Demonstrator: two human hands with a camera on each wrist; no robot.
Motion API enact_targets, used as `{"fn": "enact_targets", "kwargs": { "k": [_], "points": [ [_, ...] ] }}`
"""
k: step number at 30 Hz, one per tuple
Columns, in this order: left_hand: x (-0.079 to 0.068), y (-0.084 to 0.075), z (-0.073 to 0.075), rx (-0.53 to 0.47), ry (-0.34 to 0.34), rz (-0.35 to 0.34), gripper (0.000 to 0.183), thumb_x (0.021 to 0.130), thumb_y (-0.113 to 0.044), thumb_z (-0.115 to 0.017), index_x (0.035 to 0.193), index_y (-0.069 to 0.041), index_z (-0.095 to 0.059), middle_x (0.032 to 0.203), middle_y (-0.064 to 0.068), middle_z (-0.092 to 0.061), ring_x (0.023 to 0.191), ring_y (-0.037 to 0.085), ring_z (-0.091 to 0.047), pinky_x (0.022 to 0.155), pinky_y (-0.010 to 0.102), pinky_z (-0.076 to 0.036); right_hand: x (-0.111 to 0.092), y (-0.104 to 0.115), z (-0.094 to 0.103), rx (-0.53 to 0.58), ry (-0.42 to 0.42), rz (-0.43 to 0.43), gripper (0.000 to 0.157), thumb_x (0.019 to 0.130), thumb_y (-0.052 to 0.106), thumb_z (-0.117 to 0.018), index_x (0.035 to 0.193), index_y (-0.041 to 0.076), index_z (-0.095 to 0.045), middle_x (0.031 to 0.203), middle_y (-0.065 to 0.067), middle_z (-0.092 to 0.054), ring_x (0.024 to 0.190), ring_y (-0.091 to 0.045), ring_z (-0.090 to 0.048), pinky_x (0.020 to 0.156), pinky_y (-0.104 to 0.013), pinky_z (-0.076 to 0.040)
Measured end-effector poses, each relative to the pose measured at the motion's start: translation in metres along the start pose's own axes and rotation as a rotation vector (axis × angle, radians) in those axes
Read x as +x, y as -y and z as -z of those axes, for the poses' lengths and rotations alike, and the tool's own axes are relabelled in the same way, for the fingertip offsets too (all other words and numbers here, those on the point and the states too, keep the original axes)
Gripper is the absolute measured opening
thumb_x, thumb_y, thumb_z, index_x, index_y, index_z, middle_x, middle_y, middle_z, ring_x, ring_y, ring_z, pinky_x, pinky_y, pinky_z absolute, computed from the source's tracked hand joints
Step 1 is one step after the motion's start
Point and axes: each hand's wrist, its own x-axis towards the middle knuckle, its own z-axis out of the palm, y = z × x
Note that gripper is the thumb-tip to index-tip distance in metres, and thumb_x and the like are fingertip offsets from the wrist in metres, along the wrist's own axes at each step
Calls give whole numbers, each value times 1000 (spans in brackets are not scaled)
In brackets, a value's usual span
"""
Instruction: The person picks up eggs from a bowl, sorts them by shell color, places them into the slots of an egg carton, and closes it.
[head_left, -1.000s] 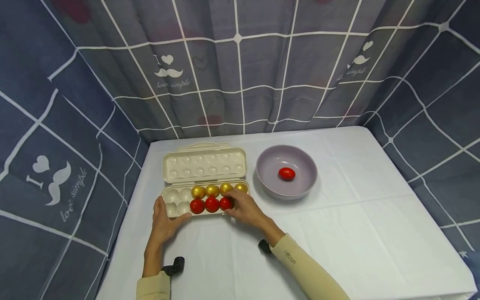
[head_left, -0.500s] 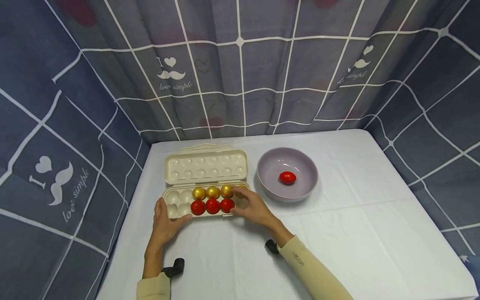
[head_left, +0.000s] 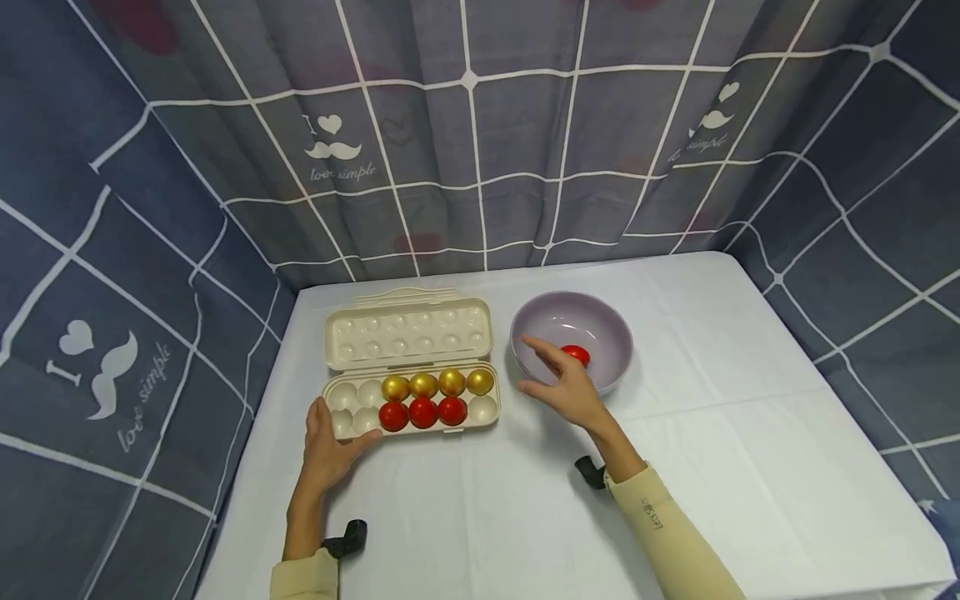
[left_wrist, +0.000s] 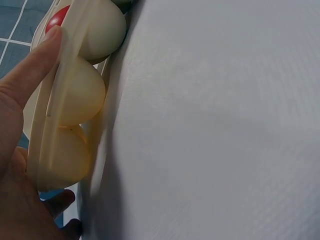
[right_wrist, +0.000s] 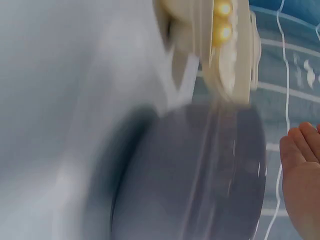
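An open cream egg carton (head_left: 482, 410) lies at the left of the table, its lid (head_left: 408, 335) folded back. Gold eggs (head_left: 423, 385) sit in its back row; three red eggs (head_left: 423, 412) sit in the front row, with bare cups at the left end and front right. My left hand (head_left: 327, 454) grips the carton's left end, thumb along the front rim in the left wrist view. Fingers spread and holding nothing, my right hand (head_left: 567, 387) is over the near left rim of the mauve bowl (head_left: 617, 343). One red egg (head_left: 577, 355) lies in that bowl, partly hidden by the hand.
A white cloth (head_left: 720, 450) covers the table. Dark checked curtains (head_left: 540, 125) close off the back and both sides. Black wrist mounts (head_left: 347, 537) stick out by both sleeves.
My right hand has left the carton's right end and moved right to the bowl, uncovering the rightmost gold egg and a bare front cup. My left hand stays on the carton.
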Motion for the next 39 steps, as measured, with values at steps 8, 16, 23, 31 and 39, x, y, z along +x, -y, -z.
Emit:
{"fn": "enact_targets", "kwargs": {
  "k": [8, 16, 23, 31, 39],
  "points": [
    [-1, 3, 3, -7, 8, 16, 132, 78, -48, -81, 153, -2, 18, 161, 19, 15, 146, 47, 5, 112, 65, -8, -2, -31, 48, 90, -82, -134, 63, 85, -6, -73, 141, -13, -43, 146, -28, -43, 138, -39, -37, 113, -47, -27],
    [-2, 4, 0, -35, 0, 16, 131, 78, -45, -82, 153, -1, 16, 161, 19, 13, 145, 48, 4, 113, 65, -8, 0, -56, 68, 79, -103, -196, 66, 88, 3, -74, 143, -11, -41, 149, -27, -40, 141, -34, -34, 114, -41, -25],
    [-3, 2, 0, -35, -5, 7, 131, 78, -45, -82, 154, -1, 16, 161, 20, 13, 145, 48, 3, 112, 65, -9, -1, -58, 65, 56, -135, -216, 64, 88, 1, -73, 142, -12, -42, 148, -27, -41, 141, -34, -34, 115, -40, -25],
    [-2, 2, -1, -47, -10, -14, 130, 78, -42, -83, 154, 1, 14, 161, 21, 11, 145, 48, 3, 112, 65, -9, 7, -61, 62, -57, -146, -282, 61, 88, -1, -71, 139, -16, -43, 143, -31, -44, 136, -42, -39, 111, -44, -32],
    [-1, 3, 1, -39, 7, -2, 132, 78, -47, -82, 153, 0, 16, 161, 21, 14, 145, 48, 5, 112, 66, -9, 18, -64, 60, -146, -117, -359, 59, 85, -1, -73, 135, -17, -47, 136, -34, -50, 128, -44, -48, 107, -50, -37]
  ]
}}
